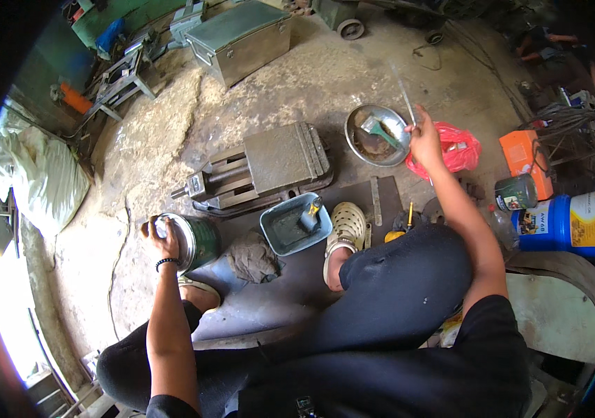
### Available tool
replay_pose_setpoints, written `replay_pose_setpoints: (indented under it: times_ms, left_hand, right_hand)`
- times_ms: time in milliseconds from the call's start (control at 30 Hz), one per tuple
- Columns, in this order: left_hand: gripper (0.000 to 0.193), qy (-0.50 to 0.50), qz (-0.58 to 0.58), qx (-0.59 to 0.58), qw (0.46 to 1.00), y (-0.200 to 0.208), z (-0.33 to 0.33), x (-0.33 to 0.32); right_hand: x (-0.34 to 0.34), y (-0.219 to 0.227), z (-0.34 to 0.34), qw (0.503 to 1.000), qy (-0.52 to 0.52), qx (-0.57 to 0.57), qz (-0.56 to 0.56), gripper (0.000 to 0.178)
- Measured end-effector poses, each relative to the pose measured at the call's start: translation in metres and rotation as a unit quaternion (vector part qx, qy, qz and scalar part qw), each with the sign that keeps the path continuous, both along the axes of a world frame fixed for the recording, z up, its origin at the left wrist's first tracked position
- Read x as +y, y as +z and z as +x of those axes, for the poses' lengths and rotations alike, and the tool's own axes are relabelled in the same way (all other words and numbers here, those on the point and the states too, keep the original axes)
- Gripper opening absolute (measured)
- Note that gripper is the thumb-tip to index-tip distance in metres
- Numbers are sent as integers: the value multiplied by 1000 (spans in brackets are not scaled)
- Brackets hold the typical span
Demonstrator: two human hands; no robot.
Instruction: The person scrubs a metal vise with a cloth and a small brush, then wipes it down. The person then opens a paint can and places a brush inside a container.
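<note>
My left hand is wrapped over the metal end of a dark green can, which tilts beside my left foot. My right hand reaches far to the right and grips a long thin pale rod, its kind unclear. Just left of that hand sits a round metal bowl with dark liquid and a green-handled brush. A red plastic bag lies right behind the hand. Between my feet and a machine vise stands a grey-blue tub holding another paintbrush.
A crumpled dark cloth lies between can and tub. Flat metal bar is near my right foot. Blue buckets and an orange box stand at right. A metal chest is at the back, a white sack at left.
</note>
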State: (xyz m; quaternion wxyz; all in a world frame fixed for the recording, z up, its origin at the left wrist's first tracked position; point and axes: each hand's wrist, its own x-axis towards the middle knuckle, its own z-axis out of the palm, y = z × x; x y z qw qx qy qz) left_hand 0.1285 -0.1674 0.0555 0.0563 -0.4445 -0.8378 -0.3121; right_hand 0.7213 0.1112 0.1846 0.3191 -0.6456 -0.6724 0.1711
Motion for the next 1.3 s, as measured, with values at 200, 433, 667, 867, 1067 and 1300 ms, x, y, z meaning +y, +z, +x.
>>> replay_pose_setpoints:
  times_ms: [200,433,667,867,1067,1300]
  left_hand:
    - [33,-81,75,-19,994,-19,-15,-5]
    - [46,-35,44,-36,998,-28,-23,-7]
    - [50,-16,-2,-13,1000,-24,-25,-9]
    - [45,-21,-23,-34,999,-29,-36,-14]
    - [39,-31,-7,-19,999,-25,-34,-15]
    - [36,-7,-12,-41,999,-19,-25,-11]
  right_hand:
    - [-31,-103,-14,993,26,-96,-70,27]
    - [-3,-177,-13,993,15,-111,-31,21]
    - [21,-220,-12,975,16,-221,8,23]
    - [14,-213,-5,980,-16,-198,25,26]
    - [-49,-198,13,985,-107,-86,-104,23]
    - [-97,-236,9,940,-141,-206,-232,35]
